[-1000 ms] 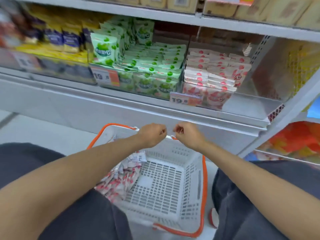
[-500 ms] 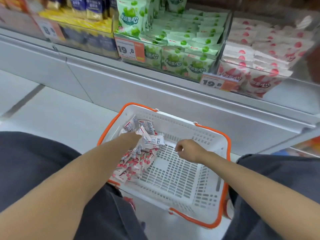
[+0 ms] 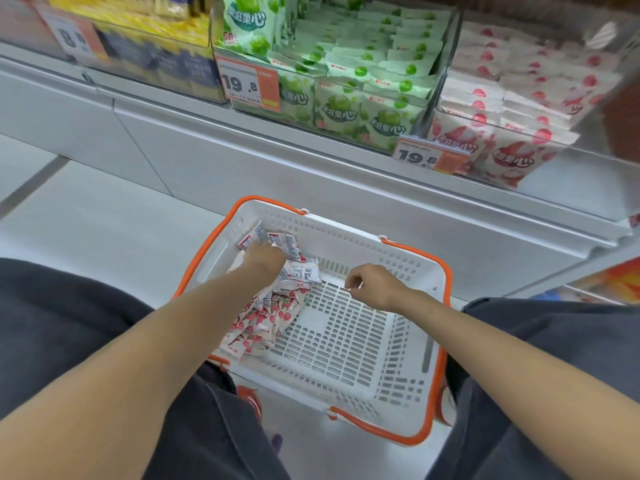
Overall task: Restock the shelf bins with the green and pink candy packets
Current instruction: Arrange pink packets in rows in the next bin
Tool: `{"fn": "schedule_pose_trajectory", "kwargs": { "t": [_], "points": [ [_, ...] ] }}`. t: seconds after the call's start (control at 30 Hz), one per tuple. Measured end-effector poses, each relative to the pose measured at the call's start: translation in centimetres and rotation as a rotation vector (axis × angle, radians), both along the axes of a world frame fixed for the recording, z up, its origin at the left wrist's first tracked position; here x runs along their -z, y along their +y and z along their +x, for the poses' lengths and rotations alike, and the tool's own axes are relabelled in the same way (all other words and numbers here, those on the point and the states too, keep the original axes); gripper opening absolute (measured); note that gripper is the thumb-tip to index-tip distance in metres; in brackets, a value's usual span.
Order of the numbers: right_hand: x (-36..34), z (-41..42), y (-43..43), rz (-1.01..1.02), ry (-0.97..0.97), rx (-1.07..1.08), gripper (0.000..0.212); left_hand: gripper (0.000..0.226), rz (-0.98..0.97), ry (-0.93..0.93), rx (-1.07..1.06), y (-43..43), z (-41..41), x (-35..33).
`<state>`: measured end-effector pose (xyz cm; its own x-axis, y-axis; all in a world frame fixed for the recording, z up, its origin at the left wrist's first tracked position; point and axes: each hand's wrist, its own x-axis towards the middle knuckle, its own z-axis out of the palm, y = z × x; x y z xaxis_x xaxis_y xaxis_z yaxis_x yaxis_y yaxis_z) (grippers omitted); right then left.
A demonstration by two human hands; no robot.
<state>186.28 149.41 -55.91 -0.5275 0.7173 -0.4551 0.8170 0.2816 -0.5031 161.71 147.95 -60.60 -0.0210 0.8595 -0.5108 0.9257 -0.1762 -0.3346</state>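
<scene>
Basket (image 3: 346, 237) on the floor below the shelf (image 3: 311, 174). The pink packets (image 3: 263, 317) lie heaped along its left edge, long axis running from far-left corner to near-left corner. The left hand (image 3: 265, 259) is at the far end of the heap, fingers curled down among the packets and apparently gripping a bunch. The right hand (image 3: 375, 287) hovers over the basket's middle, loosely curled and holding nothing. The pink bin (image 3: 512, 109) lies up and to the right, nearer the right hand.

Basket (image 3: 346, 233) free at right; pink packets (image 3: 266, 317) crowd left
</scene>
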Motion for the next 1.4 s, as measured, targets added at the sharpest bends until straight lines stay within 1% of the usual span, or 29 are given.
{"fn": "schedule_pose_trajectory", "kwargs": {
  "t": [0.1, 0.17, 0.27, 0.3, 0.33, 0.4, 0.43, 0.5, 0.53, 0.6, 0.63, 0.67, 0.7, 0.77, 0.8, 0.83, 0.87, 0.93, 0.97, 1.03, 1.07, 1.13, 1.2, 1.27, 1.33, 1.37, 1.4],
  "points": [
    [-0.6, 0.3, 0.2, -0.009, 0.028, 0.036, 0.016, 0.039, -0.124, -0.082, -0.134, -0.4, -1.5, 0.2],
    [-0.9, 0.6, 0.1, -0.006, 0.039, 0.054, 0.015, 0.037, -0.188, -0.068, -0.205, -1.0, -2.6, 0.5],
    [-1.2, 0.9, -0.1, -0.007, 0.049, 0.059, 0.015, 0.030, -0.139, 0.003, -0.140, -1.1, -2.5, 0.0],
    [-1.4, 1.0, -0.1, -0.009, 0.056, 0.064, 0.015, 0.027, -0.110, -0.050, -0.143, -0.8, -2.2, -0.4],
    [-1.6, 1.1, 0.0, -0.011, 0.064, 0.075, 0.016, 0.025, -0.086, -0.155, -0.171, -0.3, -1.7, -1.0],
    [-2.0, 1.3, 0.3, 0.002, 0.075, 0.108, 0.021, 0.019, -0.044, -0.453, -0.283, 1.1, -1.0, -2.8],
    [-2.2, 1.4, 0.5, 0.019, 0.080, 0.126, 0.026, 0.017, -0.016, -0.599, -0.361, 1.7, -0.3, -3.9],
    [-2.7, 1.8, 0.9, 0.066, 0.105, 0.166, 0.046, 0.025, -0.001, -0.891, -0.570, 2.9, 1.1, -6.0],
    [-2.9, 2.2, 1.0, 0.096, 0.122, 0.164, 0.060, 0.026, -0.050, -1.055, -0.711, 3.3, 2.0, -7.1],
    [-3.4, 2.8, 1.3, 0.179, 0.155, 0.112, 0.082, 0.016, -0.255, -1.362, -1.015, 3.6, 3.9, -8.9],
    [-3.7, 3.0, 1.4, 0.230, 0.178, 0.085, 0.085, 0.013, -0.345, -1.477, -1.136, 3.6, 4.8, -9.6],
    [-4.0, 3.1, 1.4, 0.277, 0.215, 0.071, 0.082, 0.010, -0.410, -1.568, -1.227, 3.6, 5.7, -10.1],
    [-4.3, 3.3, 1.4, 0.317, 0.263, 0.066, 0.072, 0.010, -0.468, -1.638, -1.279, 3.4, 6.5, -10.6],
    [-5.0, 3.6, 1.5, 0.347, 0.370, 0.126, 0.037, 0.019, -0.534, -1.694, -1.304, 3.2, 7.9, -11.2],
    [-5.8, 3.7, 1.3, 0.303, 0.431, 0.201, 0.022, 0.028, -0.527, -1.704, -1.312, 3.1, 8.4, -11.3],
    [-6.6, 4.1, 1.2, 0.214, 0.486, 0.295, 0.013, 0.040, -0.481, -1.694, -1.308, 3.1, 9.0, -11.5],
    [-7.2, 4.2, 1.2, 0.120, 0.536, 0.378, 0.010, 0.053, -0.392, -1.659, -1.268, 3.1, 9.3, -11.3],
    [-8.1, 4.9, 1.3, -0.015, 0.614, 0.492, 0.015, 0.071, -0.195, -1.611, -1.069, 3.3, 10.8, -11.6],
    [-8.4, 5.1, 1.4, -0.066, 0.644, 0.512, 0.018, 0.074, -0.111, -1.632, -0.979, 3.3, 11.8, -12.1],
    [-8.9, 5.4, 1.3, -0.097, 0.657, 0.506, 0.021, 0.067, 0.022, -1.664, -0.874, 3.2, 13.9, -13.2],
    [-9.0, 5.5, 1.3, -0.082, 0.666, 0.515, 0.022, 0.059, 0.119, -1.643, -0.822, 3.3, 14.7, -13.6],
    [-9.5, 5.5, 1.1, -0.041, 0.710, 0.591, 0.032, 0.046, 0.345, -1.602, -0.748, 3.6, 16.0, -14.0],
    [-10.0, 5.6, 1.2, 0.042, 0.715, 0.677, 0.044, 0.038, 0.502, -1.615, -0.734, 4.2, 16.9, -14.2],
    [-10.2, 5.9, 1.5, 0.117, 0.702, 0.716, 0.053, 0.033, 0.554, -1.626, -0.726, 4.8, 17.4, -14.6],
    [-10.6, 6.3, 1.7, 0.127, 0.725, 0.733, 0.055, 0.032, 0.540, -1.644, -0.753, 5.4, 17.9, -15.2],
    [-11.0, 6.6, 1.8, 0.109, 0.748, 0.722, 0.050, 0.032, 0.542, -1.655, -0.761, 5.7, 18.1, -15.6],
    [-11.5, 7.0, 1.9, 0.057, 0.785, 0.703, 0.038, 0.032, 0.556, -1.643, -0.759, 6.0, 18.2, -15.9]
  ]
}}
